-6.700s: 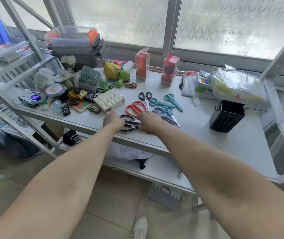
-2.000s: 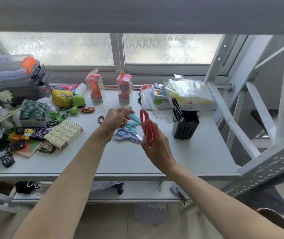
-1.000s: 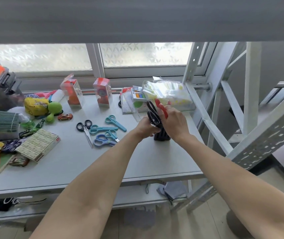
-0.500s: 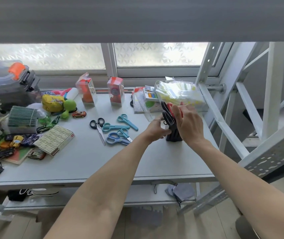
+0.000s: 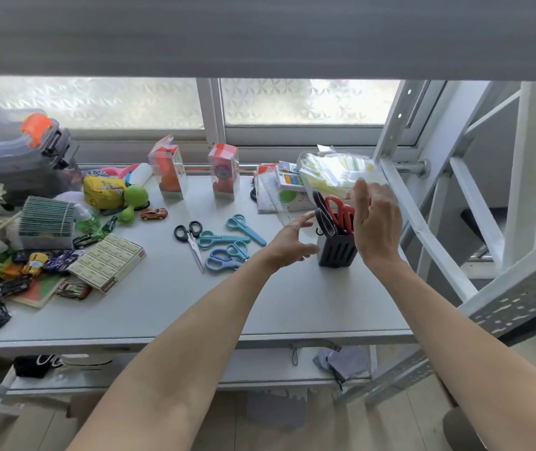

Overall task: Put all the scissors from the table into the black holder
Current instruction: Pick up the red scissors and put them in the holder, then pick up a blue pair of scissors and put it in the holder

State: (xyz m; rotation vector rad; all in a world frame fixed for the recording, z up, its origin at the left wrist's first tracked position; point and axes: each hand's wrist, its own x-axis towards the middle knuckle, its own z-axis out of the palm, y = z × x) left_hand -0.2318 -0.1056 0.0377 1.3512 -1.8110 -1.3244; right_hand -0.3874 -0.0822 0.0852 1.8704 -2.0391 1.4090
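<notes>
The black holder point(image 5: 336, 252) stands on the table's right part. Black-handled scissors point(image 5: 322, 212) and red-handled scissors point(image 5: 341, 212) stick up out of it, handles up. My right hand point(image 5: 375, 226) hovers open just right of the holder, fingers up beside the red handles. My left hand point(image 5: 289, 244) is open just left of the holder, holding nothing. On the table lie small black-handled scissors point(image 5: 190, 236), two teal pairs point(image 5: 219, 238) point(image 5: 245, 227) and two blue pairs point(image 5: 221, 261) point(image 5: 238, 249).
Toy cars, a flat box point(image 5: 108, 262), a stack of cards point(image 5: 46, 221) and a yellow pouch crowd the table's left. Two clear boxes point(image 5: 224, 170) and a plastic bag point(image 5: 335, 172) line the back. A white metal frame point(image 5: 422, 229) rises right of the holder.
The red scissors went from my right hand into the holder. Both hands have let go and drawn slightly away from the holder.
</notes>
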